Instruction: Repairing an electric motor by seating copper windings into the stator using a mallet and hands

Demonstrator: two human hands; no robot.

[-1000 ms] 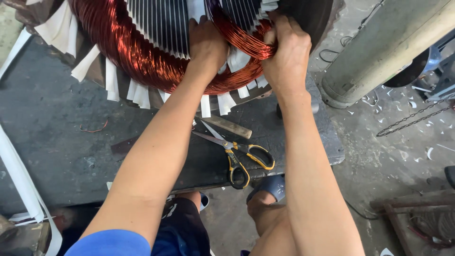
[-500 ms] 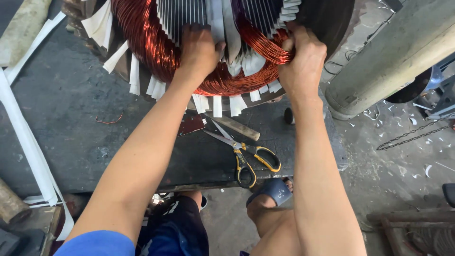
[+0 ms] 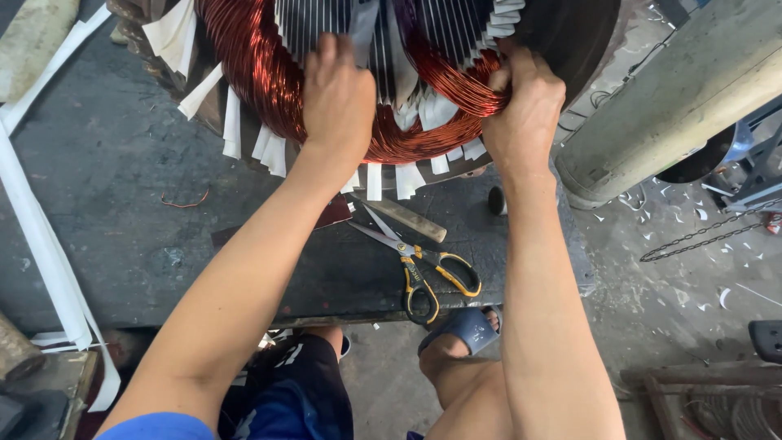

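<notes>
A big motor stator [image 3: 570, 24] is sitting at twelve o'clock in the head view, resting on a dark work table [image 3: 106, 187] that is filling the left and middle of the picture. It is looking heavy and rigid, something to be steadied by its iron body rather than lifted by the wire. Around its opening a thick ring of copper winding [image 3: 244, 65] is running from ten o'clock to one o'clock; the bundle is looking stiff yet springy, and its enamel coat is probably easy to scratch, so pressing with flat fingers along the bundle seems the safer hold. White insulating paper strips [image 3: 232, 122] are sticking out beneath the coil, thin and likely to tear or crease.

At two o'clock a pale cylinder [image 3: 676, 98] is lying tilted beside the table. A long white strip [image 3: 37, 236] is trailing down at nine o'clock.

The left hand [image 3: 338, 98] is pressing on the winding at twelve o'clock, fingers curled over it and reaching inside, their tips hidden. The right hand [image 3: 525, 110] is gripping the winding at one o'clock, fingers closed tight round the wire.

Yellow-handled scissors [image 3: 419, 265] are lying open on the table at six o'clock, just beside a short wooden stick [image 3: 407, 218], apart from both hands.
</notes>
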